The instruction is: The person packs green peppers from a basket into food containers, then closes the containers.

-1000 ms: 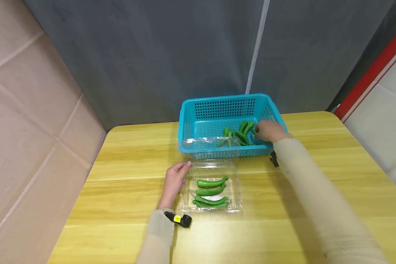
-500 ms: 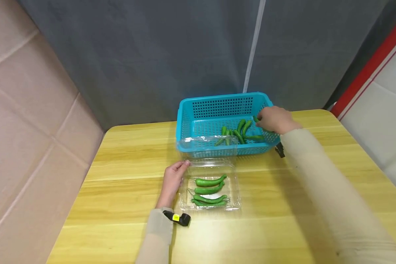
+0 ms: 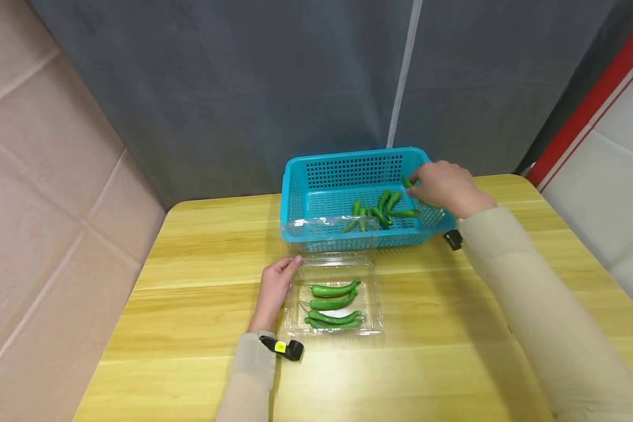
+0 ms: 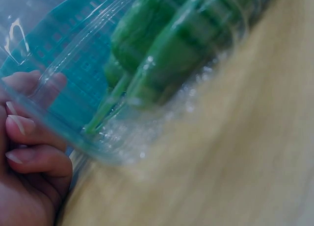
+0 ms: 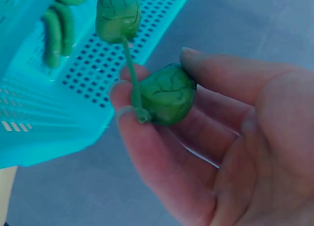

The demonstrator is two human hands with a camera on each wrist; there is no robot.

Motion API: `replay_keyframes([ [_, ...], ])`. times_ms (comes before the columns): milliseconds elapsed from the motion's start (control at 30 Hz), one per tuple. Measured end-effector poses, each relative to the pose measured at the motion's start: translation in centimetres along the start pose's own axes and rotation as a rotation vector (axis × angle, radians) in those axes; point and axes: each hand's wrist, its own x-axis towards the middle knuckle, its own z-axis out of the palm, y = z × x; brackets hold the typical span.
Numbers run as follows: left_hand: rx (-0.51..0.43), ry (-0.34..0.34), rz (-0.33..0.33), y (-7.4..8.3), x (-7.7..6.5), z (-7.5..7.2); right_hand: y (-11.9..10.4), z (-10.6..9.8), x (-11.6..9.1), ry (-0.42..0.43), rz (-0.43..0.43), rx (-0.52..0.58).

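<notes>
My left hand point(image 3: 275, 288) pinches the upper left corner of a clear plastic clamshell box point(image 3: 375, 293), its lid hinged back over the basket's rim. Several green chili peppers point(image 3: 333, 304) lie crosswise inside. In the left wrist view, thumb and fingers sit on either side of the plastic wall. At the right end of the blue basket point(image 3: 292, 176), my right hand point(image 3: 445, 184) holds a green chili pepper point(image 5: 169, 96) between thumb and fingers. A second chili pepper point(image 5: 117, 15) overlaps it in the right wrist view, its stem crossing in front of the fingertips.
More green chili peppers point(image 3: 384, 202) lie in the basket, mostly towards its front and right. Box and basket stand on a wooden table point(image 3: 206, 281). A grey cloth wall point(image 3: 242, 99) rises behind the basket, with a pale panel point(image 3: 47, 205) at the left.
My right hand has lifted from the basket floor and shifted right and back, with a chili pepper in its fingers. My left hand keeps its grip on the box corner.
</notes>
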Motion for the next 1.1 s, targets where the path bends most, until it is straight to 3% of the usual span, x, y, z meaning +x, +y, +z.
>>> replay_keyframes([
  [300,-0.001,0.023,-0.001,-2.4,1.3,0.0,-1.0,-0.9,-1.4,0.092,-0.043,0.022],
  [567,0.010,-0.001,0.008,0.1,0.2,0.0,-2.3,-1.2,-2.9,0.248,-0.107,0.093],
  [1100,0.014,0.001,0.010,0.4,0.1,0.0,-4.4,-3.5,-7.8,0.500,-0.140,0.122],
])
